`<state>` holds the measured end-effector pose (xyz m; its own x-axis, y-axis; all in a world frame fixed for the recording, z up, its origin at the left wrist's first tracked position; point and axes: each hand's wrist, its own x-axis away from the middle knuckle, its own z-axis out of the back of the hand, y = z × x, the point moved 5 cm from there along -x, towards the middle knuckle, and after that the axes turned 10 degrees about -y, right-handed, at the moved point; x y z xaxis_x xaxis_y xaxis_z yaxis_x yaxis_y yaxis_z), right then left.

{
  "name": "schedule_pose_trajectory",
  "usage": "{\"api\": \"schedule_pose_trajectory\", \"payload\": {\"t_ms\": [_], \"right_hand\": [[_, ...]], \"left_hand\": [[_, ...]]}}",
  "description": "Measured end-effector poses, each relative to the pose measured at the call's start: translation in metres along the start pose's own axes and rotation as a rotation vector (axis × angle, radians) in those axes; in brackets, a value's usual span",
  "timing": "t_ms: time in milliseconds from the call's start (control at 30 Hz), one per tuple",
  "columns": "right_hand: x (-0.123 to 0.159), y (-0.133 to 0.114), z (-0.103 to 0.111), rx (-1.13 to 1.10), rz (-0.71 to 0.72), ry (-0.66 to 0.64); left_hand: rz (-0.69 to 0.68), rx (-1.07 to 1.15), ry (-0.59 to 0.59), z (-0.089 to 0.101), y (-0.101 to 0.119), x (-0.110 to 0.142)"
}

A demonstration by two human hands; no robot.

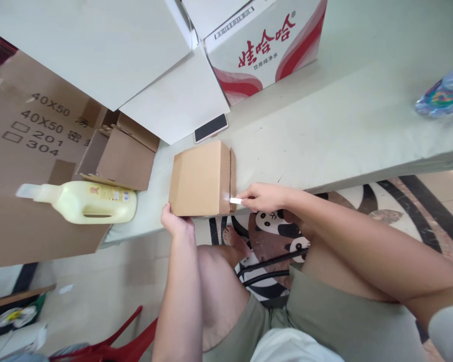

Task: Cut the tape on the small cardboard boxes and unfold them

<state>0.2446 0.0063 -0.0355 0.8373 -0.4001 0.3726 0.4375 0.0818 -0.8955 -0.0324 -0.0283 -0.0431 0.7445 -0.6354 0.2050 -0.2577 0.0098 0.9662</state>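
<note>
At the near edge of the table (324, 136), steady the cardboard box (195, 178) with the left hand (177, 222), wrapped around its near left corner — and guide the slim white tool (235, 200), pinched in the right hand (263, 196), lightly along the seam (231, 173). Note the seamed side facing right — and the long axis, seemingly away from the body.

Dark-screened phone (211, 128) beside a white carton (177, 95), pale yellow jug (94, 201), clear plastic bottle (444, 93)
</note>
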Motion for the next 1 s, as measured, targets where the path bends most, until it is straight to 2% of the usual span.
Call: {"api": "schedule_pose_trajectory", "payload": {"t_ms": [100, 167, 233, 300, 367, 433, 467, 533, 633, 667, 833, 900, 1000], "right_hand": [[0.016, 0.000, 0.007, 0.012, 0.030, -0.063], [0.030, 0.006, 0.019, -0.005, 0.022, -0.052], [0.039, 0.019, 0.037, -0.009, -0.049, 0.115], [0.044, 0.034, 0.056, 0.076, -0.190, 0.391], [0.043, 0.043, 0.066, 0.217, -0.327, 0.603], [0.038, 0.043, 0.068, 0.355, -0.367, 0.711], [0.034, 0.039, 0.067, 0.407, -0.340, 0.734], [0.024, 0.029, 0.057, 0.477, -0.218, 0.688], [0.009, 0.014, 0.033, 0.508, -0.003, 0.482], [0.006, 0.009, 0.027, 0.510, 0.061, 0.460], [0.008, -0.005, 0.025, 0.453, 0.295, 0.666], [0.010, -0.009, 0.026, 0.437, 0.336, 0.612], [0.013, -0.014, 0.023, 0.380, 0.378, 0.433]], "left_hand": [[0.025, -0.020, 0.003, 0.001, 0.001, -0.002], [0.041, -0.043, 0.027, 0.004, 0.001, -0.003], [0.036, -0.063, 0.055, 0.005, 0.001, -0.003], [0.008, -0.077, 0.075, 0.003, 0.001, -0.001], [-0.024, -0.086, 0.078, 0.000, 0.000, 0.003], [-0.057, -0.094, 0.062, -0.004, 0.000, 0.008], [-0.079, -0.100, 0.047, -0.005, 0.000, 0.010], [-0.135, -0.113, 0.022, -0.006, 0.002, 0.015], [-0.199, -0.119, -0.001, -0.005, 0.008, 0.020], [-0.197, -0.117, -0.012, -0.005, 0.009, 0.021], [-0.131, -0.103, -0.057, -0.008, 0.014, 0.033], [-0.132, -0.124, -0.078, -0.010, 0.016, 0.038], [-0.129, -0.150, -0.134, -0.011, 0.016, 0.043]]}}
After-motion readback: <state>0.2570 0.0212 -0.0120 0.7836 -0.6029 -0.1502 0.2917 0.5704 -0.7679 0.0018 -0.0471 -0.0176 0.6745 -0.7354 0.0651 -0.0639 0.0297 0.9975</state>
